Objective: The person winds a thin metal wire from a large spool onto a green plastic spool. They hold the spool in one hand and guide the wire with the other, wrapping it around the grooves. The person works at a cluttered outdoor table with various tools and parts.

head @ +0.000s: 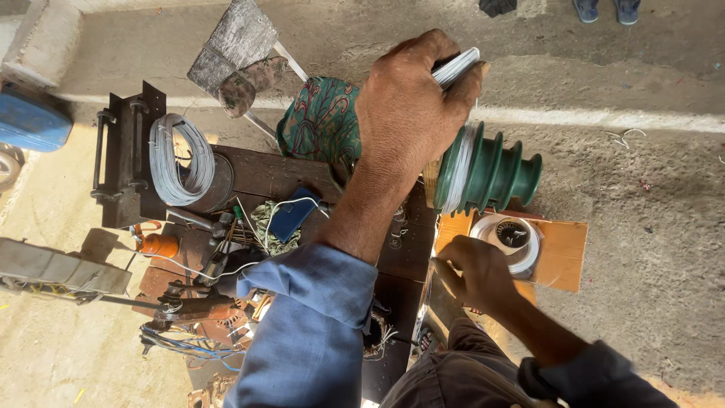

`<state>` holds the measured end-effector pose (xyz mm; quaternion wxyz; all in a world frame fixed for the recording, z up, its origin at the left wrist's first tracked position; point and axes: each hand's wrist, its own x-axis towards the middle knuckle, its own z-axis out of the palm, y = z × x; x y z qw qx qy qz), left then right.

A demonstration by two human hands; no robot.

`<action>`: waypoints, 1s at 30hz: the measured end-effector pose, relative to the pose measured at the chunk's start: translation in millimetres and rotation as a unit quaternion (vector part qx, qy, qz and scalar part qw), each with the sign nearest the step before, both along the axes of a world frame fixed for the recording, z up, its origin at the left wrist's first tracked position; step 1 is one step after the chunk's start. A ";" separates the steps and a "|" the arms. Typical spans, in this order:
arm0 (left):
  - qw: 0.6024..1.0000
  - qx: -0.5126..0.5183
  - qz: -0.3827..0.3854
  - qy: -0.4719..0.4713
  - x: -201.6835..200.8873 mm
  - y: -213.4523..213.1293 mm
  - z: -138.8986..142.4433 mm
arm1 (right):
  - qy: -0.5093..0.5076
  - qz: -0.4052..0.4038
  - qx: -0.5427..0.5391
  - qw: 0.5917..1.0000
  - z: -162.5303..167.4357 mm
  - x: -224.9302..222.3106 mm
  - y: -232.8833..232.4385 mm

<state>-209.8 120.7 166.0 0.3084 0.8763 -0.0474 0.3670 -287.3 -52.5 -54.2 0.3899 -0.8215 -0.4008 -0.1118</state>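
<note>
Green stepped winding former (489, 171), lying on its side above an orange board (563, 249), with pale wire (459, 168) wound in its widest groove. The left hand (411, 106) is closed over a bundle of the same pale wire at the former's upper end. The right hand (476, 272), fingers curled together, pinches something small just beside a white wire spool (510, 240) on the board; what it grips cannot be told. To the left, a coil of grey wire (177, 159) sits on a dark drum, near a blue phone (291, 215) and an orange bottle (157, 244).
</note>
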 end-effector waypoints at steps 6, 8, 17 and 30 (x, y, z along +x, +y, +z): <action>1.000 -0.007 -0.006 0.019 -0.4 -0.5 1.8 | -0.362 -0.044 -0.070 0.928 139.1 84.5 -35.9; 0.999 -0.018 -0.015 0.023 -0.4 -0.7 2.7 | -0.248 -0.035 0.001 0.968 155.8 150.7 -39.2; 0.999 -0.018 -0.012 0.035 -1.1 1.0 0.4 | 0.236 -0.138 -0.061 0.960 -31.5 164.2 9.1; 1.000 -0.013 -0.002 0.021 -2.8 -2.4 3.8 | -0.414 -0.043 -0.142 0.898 132.3 63.9 -42.4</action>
